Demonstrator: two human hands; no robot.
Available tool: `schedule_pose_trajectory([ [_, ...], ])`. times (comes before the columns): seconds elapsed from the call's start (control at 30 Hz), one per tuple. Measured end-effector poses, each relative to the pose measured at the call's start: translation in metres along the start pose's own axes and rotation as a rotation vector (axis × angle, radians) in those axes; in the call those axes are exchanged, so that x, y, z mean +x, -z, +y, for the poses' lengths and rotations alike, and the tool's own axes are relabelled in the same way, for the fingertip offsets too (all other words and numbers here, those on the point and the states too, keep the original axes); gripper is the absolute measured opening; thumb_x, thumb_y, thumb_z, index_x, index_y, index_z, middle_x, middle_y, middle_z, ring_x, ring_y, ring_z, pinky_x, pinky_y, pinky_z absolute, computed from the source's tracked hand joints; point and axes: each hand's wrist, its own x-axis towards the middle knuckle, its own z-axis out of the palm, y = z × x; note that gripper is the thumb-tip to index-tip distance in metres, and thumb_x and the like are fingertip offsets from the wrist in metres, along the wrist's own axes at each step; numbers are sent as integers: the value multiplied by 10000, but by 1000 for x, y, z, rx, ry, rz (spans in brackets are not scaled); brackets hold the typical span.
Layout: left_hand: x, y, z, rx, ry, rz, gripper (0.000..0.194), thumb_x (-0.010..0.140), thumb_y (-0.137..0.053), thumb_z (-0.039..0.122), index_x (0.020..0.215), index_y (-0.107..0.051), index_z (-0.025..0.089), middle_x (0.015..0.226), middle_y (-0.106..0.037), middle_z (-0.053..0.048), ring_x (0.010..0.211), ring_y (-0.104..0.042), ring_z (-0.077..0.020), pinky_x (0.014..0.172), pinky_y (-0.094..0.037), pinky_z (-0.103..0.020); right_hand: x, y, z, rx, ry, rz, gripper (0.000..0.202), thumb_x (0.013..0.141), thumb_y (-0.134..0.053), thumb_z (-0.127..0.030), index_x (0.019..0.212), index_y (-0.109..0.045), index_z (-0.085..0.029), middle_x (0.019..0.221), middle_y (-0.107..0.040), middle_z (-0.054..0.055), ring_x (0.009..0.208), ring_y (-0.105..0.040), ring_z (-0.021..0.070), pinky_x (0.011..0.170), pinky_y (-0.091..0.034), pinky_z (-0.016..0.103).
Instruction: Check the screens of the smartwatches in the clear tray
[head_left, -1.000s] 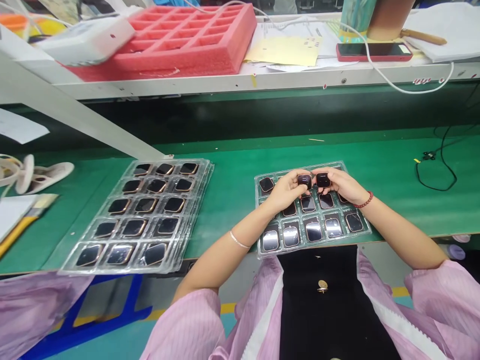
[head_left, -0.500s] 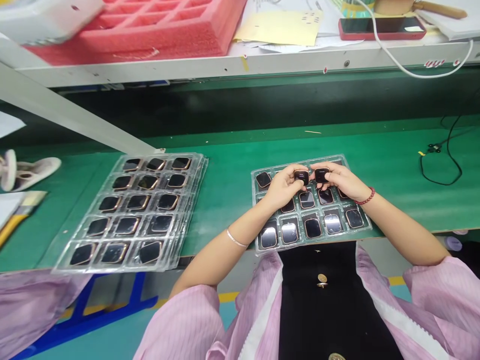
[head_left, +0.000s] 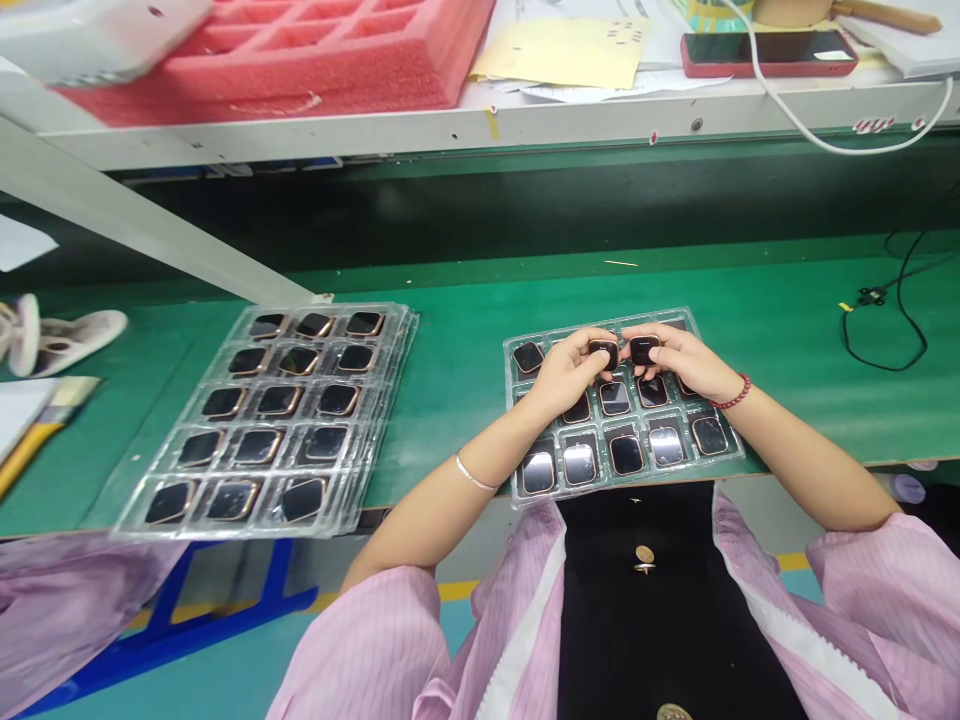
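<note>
My left hand [head_left: 571,372] is closed on a square smartwatch body [head_left: 603,350] with a dark screen and gold-coloured rim, its thumb lying on the face. Close beside it, my right hand [head_left: 686,360] grips a second watch body [head_left: 643,350] of the same kind between thumb and fingers. Both are held above the back row of a clear plastic tray [head_left: 517,492]. Several more watch bodies lie in the tray's pockets, such as one watch body [head_left: 625,453] in the front row. My hands and wrists cover part of the back and middle rows.
To the left stands a stack of clear trays [head_left: 352,500], its top one filled with similar watch bodies. Above the bench runs a white shelf [head_left: 570,122] carrying pink foam [head_left: 442,75], papers and a phone [head_left: 769,55]. A black cable [head_left: 911,335] lies at right, a brush [head_left: 45,430] far left.
The left thumb has shifted slightly up over the face of its watch body. Both hands keep their hold in nearly the same place; the whole view has moved a little.
</note>
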Motion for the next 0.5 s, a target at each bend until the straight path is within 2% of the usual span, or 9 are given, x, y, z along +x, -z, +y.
schedule_pose_trajectory([
  [0.13,0,1,-2,12,-24,17,274,860,-701,300,1081,-667,142,1004,-720,-76,667,-667,-116,578,-504,-229,0,0,1,4,15,-13,411,919,-604,-217,1326,-652,-179,1191,-747,84,843,-747,158,762,-651,293],
  [0.3,0,1,-6,11,-50,46,353,769,-723,176,1114,-651,158,1068,-718,-64,840,-686,-133,709,-570,-234,0,0,1,-5,22,-14,431,900,-600,-193,1327,-653,-177,1164,-747,79,831,-744,146,739,-642,273],
  [0.43,1,1,-9,1,-44,49,332,767,-698,158,1094,-645,152,1113,-715,-76,884,-688,-146,729,-571,-248,1,0,3,-13,45,-16,460,860,-630,-178,1320,-645,-177,1175,-742,75,829,-743,149,742,-645,287],
  [0.5,2,1,-9,4,-51,59,356,757,-691,137,1109,-644,156,1120,-716,-74,929,-690,-153,790,-569,-264,1,0,4,-12,59,-24,472,844,-643,-172,1316,-639,-182,1184,-742,75,835,-745,154,745,-648,296],
])
